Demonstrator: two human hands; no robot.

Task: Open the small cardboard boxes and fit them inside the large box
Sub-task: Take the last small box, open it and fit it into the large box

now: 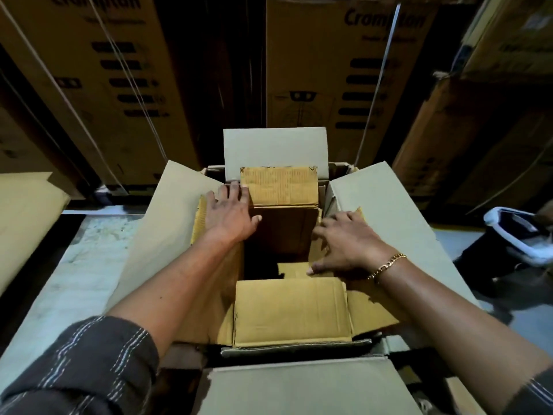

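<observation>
Well, the small box [284, 229] sits open inside the large box [389, 211], and my left grip [230, 217] and right grip [350, 244] lie spread flat on its side flaps [368, 310], so I think pushing it down is left.

My left sleeve [80, 363] is of dark grey-brown cloth with thin pale stripes, which look stitched in short dashes, some single and some in close groups, and it ends near the elbow, so the forearm is bare down to my left hand [227, 217]. On the wrist just behind my right hand [350, 241] I wear a gold-coloured chain bracelet [386, 266] with flat links. Of my right sleeve [529, 393] only a small piece shows, in the same dark striped cloth.
</observation>
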